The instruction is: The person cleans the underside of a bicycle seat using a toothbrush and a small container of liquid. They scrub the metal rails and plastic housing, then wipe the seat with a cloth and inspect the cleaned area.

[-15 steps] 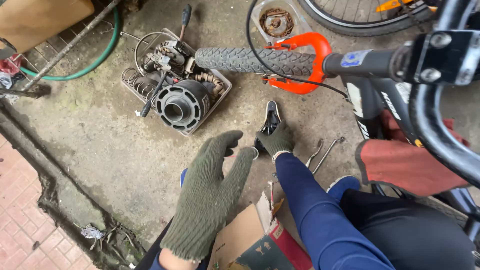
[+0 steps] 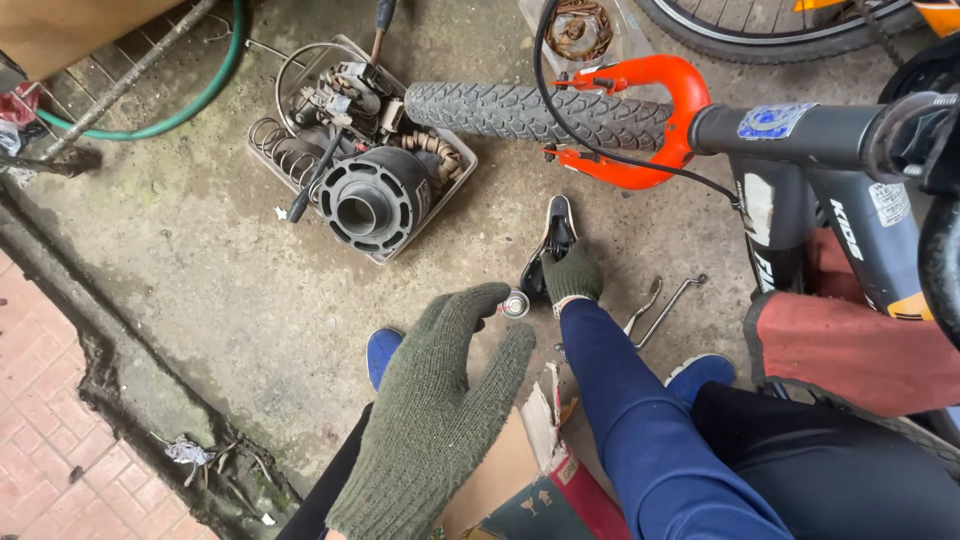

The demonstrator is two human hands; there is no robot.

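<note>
Head view showed the right hand (image 2: 571, 274), in a knitted green glove, clasped round a glossy black bicycle saddle (image 2: 553, 240) below the knobbly tyre (image 2: 535, 112). Beside it, the left hand (image 2: 440, 400) spread open, fingertips touching a small metal cylinder (image 2: 514, 303).

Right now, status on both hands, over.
Left hand open, fingers at small metal cylinder. Right hand gripping black part on concrete. Wrenches lying beside.

Single head-worn view, looking steeply down at the concrete floor (image 2: 200, 270) from a crouching person's height. Close range: the left hand (image 2: 440, 400) and right hand (image 2: 572, 275) sit low-centre, the bicycle handlebar (image 2: 640, 110) crosses the upper right. No second view to overlap with.
</note>
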